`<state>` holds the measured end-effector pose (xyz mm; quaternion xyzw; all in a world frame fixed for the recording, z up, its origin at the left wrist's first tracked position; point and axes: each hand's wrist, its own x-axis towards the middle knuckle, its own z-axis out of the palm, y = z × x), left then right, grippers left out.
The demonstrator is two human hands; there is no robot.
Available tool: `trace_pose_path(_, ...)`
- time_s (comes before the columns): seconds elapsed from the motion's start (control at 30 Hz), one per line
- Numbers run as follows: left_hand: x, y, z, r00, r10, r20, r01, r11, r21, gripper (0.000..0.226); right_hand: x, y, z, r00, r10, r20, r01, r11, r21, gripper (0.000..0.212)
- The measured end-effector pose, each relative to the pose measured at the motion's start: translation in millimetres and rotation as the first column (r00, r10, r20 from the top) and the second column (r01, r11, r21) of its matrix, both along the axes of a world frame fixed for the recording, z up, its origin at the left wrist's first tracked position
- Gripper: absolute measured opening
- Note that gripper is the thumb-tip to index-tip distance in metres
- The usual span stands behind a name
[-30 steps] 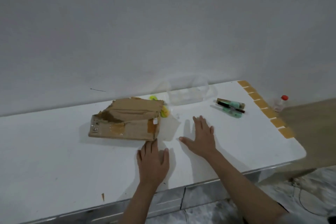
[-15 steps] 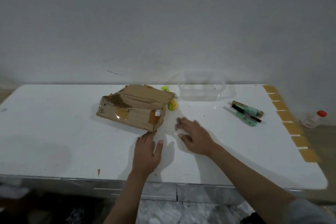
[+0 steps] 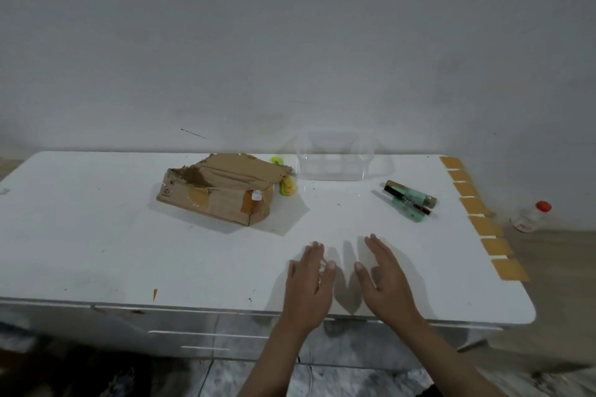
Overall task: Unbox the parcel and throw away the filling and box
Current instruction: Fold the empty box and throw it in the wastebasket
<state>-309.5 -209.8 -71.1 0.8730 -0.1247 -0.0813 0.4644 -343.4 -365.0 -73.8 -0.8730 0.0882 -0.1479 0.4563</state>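
Head view: both hands' fingers [image 3: 375, 246] straight, empty.

No text or label can be read.

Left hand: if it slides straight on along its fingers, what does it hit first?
Probably bare table for a stretch. The left hand points up-right, roughly toward the clear plastic container by the wall; depth is unclear.

On the table [image 3: 96, 251], the box [image 3: 219, 193] lies left of the container [image 3: 335, 161].
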Motion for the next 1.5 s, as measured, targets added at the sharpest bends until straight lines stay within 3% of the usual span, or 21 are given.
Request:
trace_pose_path(0.1, -7, -17, 5, 0.992, -0.026, -0.125, 0.001, 0.980, -0.198, 0.055, -17, 0, -5, 0.995, -0.021, -0.093, 0.010, 0.993, -0.122, 0.068)
trace_pose_path(0.2, -4, -14, 12, 0.971, 0.043, -0.233, -0.147, 0.881, -0.450, 0.057, -22, 13, -9, 0.981, 0.065, -0.181, -0.118, 0.946, -0.303, 0.086)
trace_pose_path(0.27, 2, -6, 16, 0.966, 0.100, -0.238, -0.213, 0.830, -0.516, 0.055, -14, 26, -7, 0.969, 0.115, -0.217, -0.188, 0.916, -0.354, 0.095)
trace_pose_path(0.37, 10, 14, 23, 0.969, 0.197, -0.148, -0.242, 0.876, -0.417, 0.047, 8, 43, -7, 0.965, 0.150, -0.214, -0.220, 0.910, -0.352, 0.093)
trace_pose_path(0.53, 15, 50, 10, 0.972, 0.236, 0.010, -0.232, 0.961, -0.147, 0.047, 33, 44, -17, 0.979, 0.191, 0.066, -0.149, 0.904, -0.400, 0.026)
trace_pose_path(0.67, 13, 51, -5, 0.976, 0.142, 0.167, -0.154, 0.986, 0.062, 0.066, 32, 37, -16, 0.990, 0.107, 0.092, -0.054, 0.890, -0.452, 0.044)
trace_pose_path(0.8, 14, 53, -5, 0.975, 0.131, 0.177, -0.145, 0.987, 0.069, 0.071, 25, 42, -12, 0.997, 0.003, 0.084, 0.038, 0.879, -0.475, 0.052)
trace_pose_path(0.93, 16, 55, -8, 0.977, 0.101, 0.189, -0.119, 0.989, 0.087, 0.073, 20, 43, -5, 0.982, -0.153, 0.111, 0.182, 0.924, -0.338, 0.049)
trace_pose_path(1.03, 18, 57, -8, 0.980, 0.095, 0.176, -0.108, 0.992, 0.069, 0.076, 9, 38, 4, 0.934, -0.337, 0.118, 0.344, 0.938, -0.042, 0.050)
trace_pose_path(1.13, 19, 55, -7, 0.976, 0.036, 0.214, -0.073, 0.983, 0.167, 0.078, -17, 29, 11, 0.825, -0.560, 0.074, 0.539, 0.820, 0.194, 0.051)
trace_pose_path(1.3, -6, 19, -3, 0.968, -0.206, 0.143, 0.115, 0.872, 0.476, 0.087, -88, 12, 1, 0.649, -0.761, 0.006, 0.721, 0.617, 0.316, 0.052)
trace_pose_path(1.4, -33, -22, -2, 0.914, -0.398, 0.080, 0.313, 0.816, 0.486, 0.090, -127, 0, -13, 0.526, -0.849, -0.055, 0.817, 0.486, 0.309, 0.051)
trace_pose_path(1.5, -59, -66, 5, 0.816, -0.577, 0.025, 0.511, 0.741, 0.436, 0.078, -161, -17, -25, 0.426, -0.893, -0.143, 0.868, 0.359, 0.344, 0.050)
